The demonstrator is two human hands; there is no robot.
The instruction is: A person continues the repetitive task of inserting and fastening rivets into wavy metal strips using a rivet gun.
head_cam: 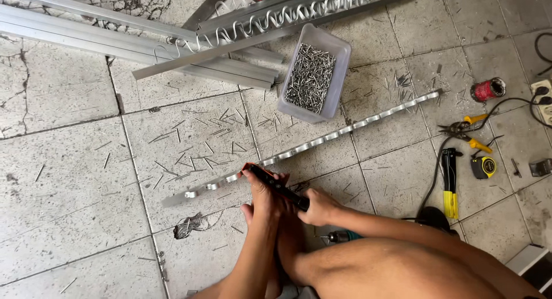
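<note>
A long aluminium strip with a wavy scalloped edge (345, 129) lies slantwise on the tiled floor. My left hand (260, 200) and my right hand (319, 208) both grip a black hand rivet tool (280, 188). Its red-tipped nose presses onto the strip near the strip's left end. My left hand is wrapped around the front part of the tool. My right hand squeezes the rear ends of the handles. My bare knee fills the lower right of the view.
A clear plastic tub (340, 50) full of rivets stands behind the strip, and aluminium profiles (86, 40) are piled at the back. Yellow-handled snips (468, 132), a tape measure (484, 167), a second riveter (450, 184) and a red roll (487, 89) lie right. Spent pins litter the floor.
</note>
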